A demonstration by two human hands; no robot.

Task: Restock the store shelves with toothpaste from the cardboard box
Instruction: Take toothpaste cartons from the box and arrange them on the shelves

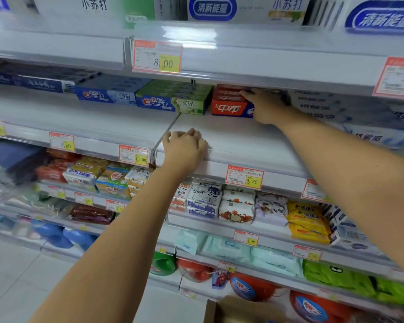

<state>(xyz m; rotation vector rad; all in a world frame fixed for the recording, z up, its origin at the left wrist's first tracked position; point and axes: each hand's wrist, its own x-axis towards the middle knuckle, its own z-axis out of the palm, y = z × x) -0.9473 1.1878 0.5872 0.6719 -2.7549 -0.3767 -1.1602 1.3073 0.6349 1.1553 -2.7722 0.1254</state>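
A stack of red toothpaste boxes (229,108) lies at the back of the middle shelf (231,141). My right hand (268,108) holds the stack's right end, fingers laid over the upper boxes and thumb low at the front. Left of the stack lie green and blue Crest toothpaste boxes (170,101) and more blue Crest boxes (107,94). My left hand (184,148) rests on the shelf near its front edge, fingers curled and holding nothing. A corner of the open cardboard box (231,308) shows at the bottom; its contents are hidden.
White toothpaste boxes (350,117) are piled right of my right hand. Price tags (244,177) hang along the shelf fronts. The shelf above (243,57) sits low over the stack. Soap packs (236,206) and detergent bottles (250,287) fill the lower shelves.
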